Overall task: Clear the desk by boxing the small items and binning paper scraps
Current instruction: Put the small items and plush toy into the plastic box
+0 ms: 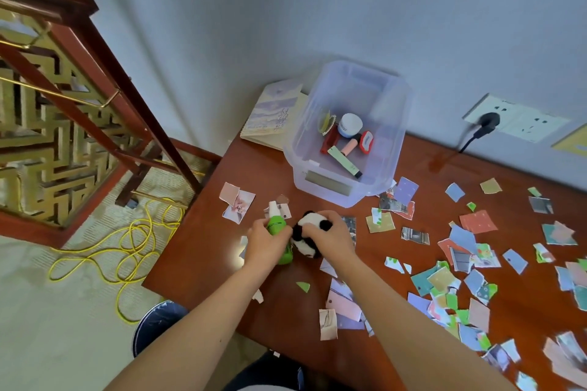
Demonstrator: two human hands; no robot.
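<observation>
POS: green spray bottle (277,225) and panda plush (306,238) near the desk's (428,162) left edge | TARGET: clear storage box (320,182) just beyond, toward the far edge, right hand (333,233) nearer | AXIS: bottle lies near-to-far, white cap boxward | GRIP: left hand (266,240) curled round the bottle, right hand clutches the plush

A yellow cable (139,233) lies looped on the floor (47,327) beside a wooden lattice screen (63,124); a black plug (489,121) sits in the wall socket (524,120).
</observation>
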